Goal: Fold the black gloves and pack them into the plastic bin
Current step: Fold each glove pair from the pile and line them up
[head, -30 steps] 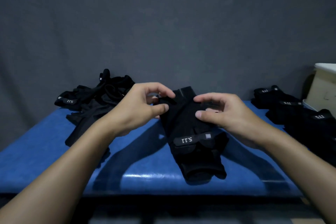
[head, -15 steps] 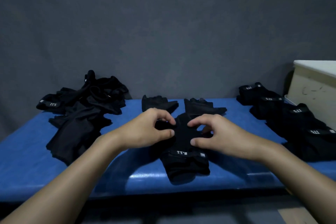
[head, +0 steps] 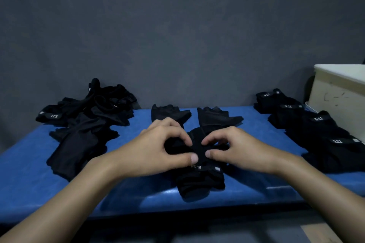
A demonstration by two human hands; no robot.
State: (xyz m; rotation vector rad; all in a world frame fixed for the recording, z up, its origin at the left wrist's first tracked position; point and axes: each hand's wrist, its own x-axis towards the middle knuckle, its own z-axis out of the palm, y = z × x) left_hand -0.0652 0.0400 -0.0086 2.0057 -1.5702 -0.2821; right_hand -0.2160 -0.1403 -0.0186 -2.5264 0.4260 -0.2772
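A black glove (head: pixel 199 181) lies on the blue table (head: pixel 138 197) near its front edge, cuff toward me. My left hand (head: pixel 158 150) and my right hand (head: pixel 237 148) both pinch its upper part between thumb and fingers, thumbs almost meeting at the middle. Two flat black gloves, one (head: pixel 167 113) left and one (head: pixel 217 117) right, lie just behind my hands. The cream plastic bin (head: pixel 339 100) stands at the far right, only partly in view.
A loose pile of black gloves (head: pixel 87 116) covers the table's left side. A row of folded gloves (head: pixel 316 124) with white labels runs along the right side up to the bin. A grey wall rises behind the table.
My hands have lowered the glove from a raised, spread position onto the table and drawn closer together over it. The view has tilted, bringing the two flat gloves behind into sight.
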